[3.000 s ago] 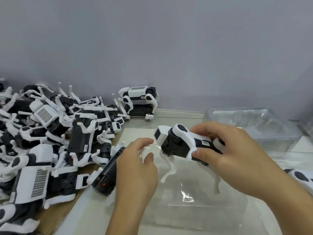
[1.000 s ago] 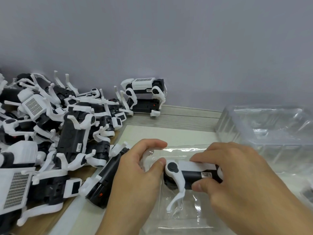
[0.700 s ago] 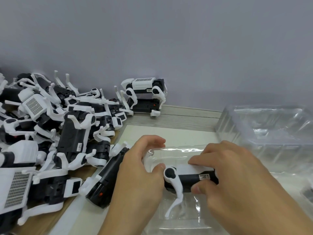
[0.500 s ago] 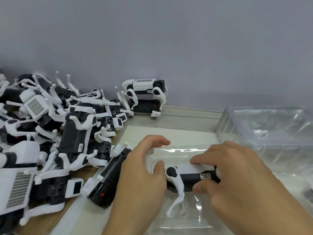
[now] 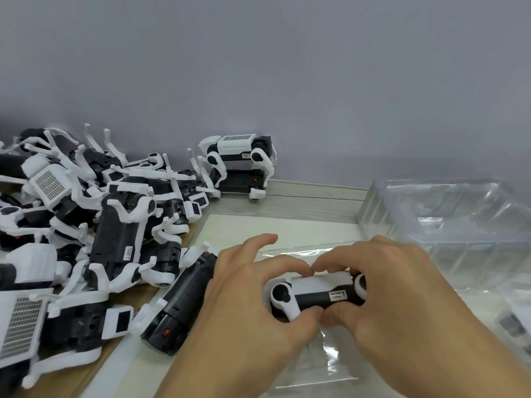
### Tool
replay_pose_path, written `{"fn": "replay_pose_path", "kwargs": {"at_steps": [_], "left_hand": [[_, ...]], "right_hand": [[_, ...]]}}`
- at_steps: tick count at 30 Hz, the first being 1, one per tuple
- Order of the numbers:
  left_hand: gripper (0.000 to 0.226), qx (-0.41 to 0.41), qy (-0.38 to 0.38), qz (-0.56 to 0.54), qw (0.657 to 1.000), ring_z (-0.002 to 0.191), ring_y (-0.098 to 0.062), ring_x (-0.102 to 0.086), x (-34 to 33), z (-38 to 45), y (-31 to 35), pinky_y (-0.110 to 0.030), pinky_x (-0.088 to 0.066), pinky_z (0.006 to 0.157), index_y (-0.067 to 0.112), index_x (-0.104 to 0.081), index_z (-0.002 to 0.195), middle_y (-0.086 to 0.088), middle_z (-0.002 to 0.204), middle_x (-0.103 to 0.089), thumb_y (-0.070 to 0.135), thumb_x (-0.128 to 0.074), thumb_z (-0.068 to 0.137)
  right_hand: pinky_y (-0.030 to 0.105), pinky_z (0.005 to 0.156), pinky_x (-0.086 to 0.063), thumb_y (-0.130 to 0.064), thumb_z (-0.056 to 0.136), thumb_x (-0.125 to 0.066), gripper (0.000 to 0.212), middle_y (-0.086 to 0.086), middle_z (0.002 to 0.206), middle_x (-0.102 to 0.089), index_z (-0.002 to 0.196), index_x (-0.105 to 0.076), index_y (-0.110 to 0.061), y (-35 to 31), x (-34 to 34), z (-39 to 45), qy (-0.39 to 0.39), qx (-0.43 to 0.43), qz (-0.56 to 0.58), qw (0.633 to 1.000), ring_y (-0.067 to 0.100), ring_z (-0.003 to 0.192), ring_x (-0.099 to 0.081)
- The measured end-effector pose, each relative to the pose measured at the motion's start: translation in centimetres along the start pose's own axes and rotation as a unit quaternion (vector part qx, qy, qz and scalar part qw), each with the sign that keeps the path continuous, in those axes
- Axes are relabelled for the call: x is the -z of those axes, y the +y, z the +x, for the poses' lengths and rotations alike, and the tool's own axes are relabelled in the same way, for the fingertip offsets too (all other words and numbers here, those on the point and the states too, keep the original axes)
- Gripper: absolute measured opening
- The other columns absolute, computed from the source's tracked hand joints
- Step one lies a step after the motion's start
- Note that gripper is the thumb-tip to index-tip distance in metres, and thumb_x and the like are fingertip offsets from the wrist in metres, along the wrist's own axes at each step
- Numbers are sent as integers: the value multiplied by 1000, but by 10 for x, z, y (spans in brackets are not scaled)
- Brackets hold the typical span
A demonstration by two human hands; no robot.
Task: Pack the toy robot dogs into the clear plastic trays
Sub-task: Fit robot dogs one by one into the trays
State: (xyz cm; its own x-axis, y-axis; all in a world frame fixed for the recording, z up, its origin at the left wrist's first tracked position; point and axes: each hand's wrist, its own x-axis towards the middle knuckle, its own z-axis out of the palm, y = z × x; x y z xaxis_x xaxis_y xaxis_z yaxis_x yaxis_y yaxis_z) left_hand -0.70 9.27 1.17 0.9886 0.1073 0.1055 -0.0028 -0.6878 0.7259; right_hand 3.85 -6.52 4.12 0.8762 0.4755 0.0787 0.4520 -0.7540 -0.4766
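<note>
We are pinching one toy dog from both ends: our left hand is curling its thumb and forefinger round the head end, and our right hand is doing the same at the tail, forefingers meeting over its white back, thumbs meeting under its black side. The dog is lying on its side and sitting low in the clear tray directly beneath our grip, probably so that both hands can be pressing it evenly into the moulded pocket. Just left of the grip another dog is lying against the tray edge, and further left the heap of dogs is waiting. To the right, a stack of trays is standing within reach.
</note>
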Motion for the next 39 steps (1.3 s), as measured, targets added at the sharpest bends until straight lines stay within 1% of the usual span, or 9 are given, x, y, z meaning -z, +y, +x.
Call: {"fn": "replay_pose_path", "kwargs": {"at_steps": [5, 7, 10, 14, 21, 24, 29, 33, 39], "left_hand": [[38, -5, 3, -13, 1000, 128, 24, -15, 0, 0, -4, 1, -21, 90, 63, -57, 98, 44, 130, -34, 45, -77, 70], [38, -1, 3, -15, 1000, 127, 24, -15, 1, 0, -5, 5, -19, 87, 63, -58, 98, 44, 130, -34, 44, -77, 71], [37, -2, 0, -16, 1000, 127, 24, -15, 0, 0, -5, 3, -21, 88, 63, -58, 98, 45, 129, -34, 45, -77, 71], [38, -2, 6, -17, 1000, 126, 24, -16, 0, 1, -4, 5, -21, 86, 63, -56, 99, 47, 126, -34, 46, -75, 72], [32, -9, 21, -26, 999, 124, 24, -19, -2, 1, -2, 4, -24, 83, 56, -53, 99, 52, 118, -34, 48, -71, 74], [27, -10, 30, -31, 999, 122, 24, -19, -4, 1, -3, 10, -17, 82, 51, -57, 96, 52, 116, -35, 45, -72, 75], [23, 0, 34, -27, 999, 123, 21, -19, -6, 1, -4, 9, -14, 85, 48, -59, 94, 49, 116, -36, 45, -73, 75], [21, 6, 39, -27, 999, 123, 19, -21, -7, 2, -3, 0, -20, 91, 47, -60, 92, 47, 117, -39, 44, -73, 75], [21, 21, 38, -32, 999, 122, 19, -22, -6, 2, -1, -6, -23, 91, 46, -61, 90, 44, 117, -41, 43, -75, 75]], "right_hand": [[-3, 77, -30, -42, 80, -75, 45, -32, 100, -39, 112, -47, -57, 6, 11, -6, 3, -9, -31, 999, -11, 95, -39], [6, 73, -34, -54, 76, -74, 43, -31, 101, -36, 107, -43, -56, 9, 18, -10, 24, -32, -52, 998, -8, 96, -41], [14, 70, -32, -68, 75, -63, 31, -27, 91, -45, 93, -46, -49, 12, 23, -15, 38, -63, -99, 992, -3, 85, -45], [15, 55, -41, -61, 80, -60, 22, -17, 72, -60, 81, -65, -39, 10, 27, -13, 49, -72, -93, 992, -2, 70, -55], [25, 51, -47, -46, 71, -64, 21, -11, 51, -55, 61, -70, -28, 14, 24, -11, 103, -46, -87, 990, 6, 61, -54], [14, 52, -38, -44, 71, -69, 15, -14, 55, -56, 62, -72, -33, 13, 24, -10, 112, -49, -66, 990, 1, 66, -53], [13, 50, -34, -47, 72, -68, 6, -48, 90, -47, 67, -71, -47, 14, 25, -10, 108, -29, -24, 993, -15, 88, -45], [1, 67, -35, -42, 74, -74, 9, -46, 85, -50, 67, -73, -48, 19, 22, -9, 111, -24, 15, 993, -17, 86, -45], [-1, 69, -34, -38, 76, -77, 13, -41, 80, -54, 70, -73, -49, 26, 19, -8, 109, -25, 32, 993, -12, 84, -48]]}}
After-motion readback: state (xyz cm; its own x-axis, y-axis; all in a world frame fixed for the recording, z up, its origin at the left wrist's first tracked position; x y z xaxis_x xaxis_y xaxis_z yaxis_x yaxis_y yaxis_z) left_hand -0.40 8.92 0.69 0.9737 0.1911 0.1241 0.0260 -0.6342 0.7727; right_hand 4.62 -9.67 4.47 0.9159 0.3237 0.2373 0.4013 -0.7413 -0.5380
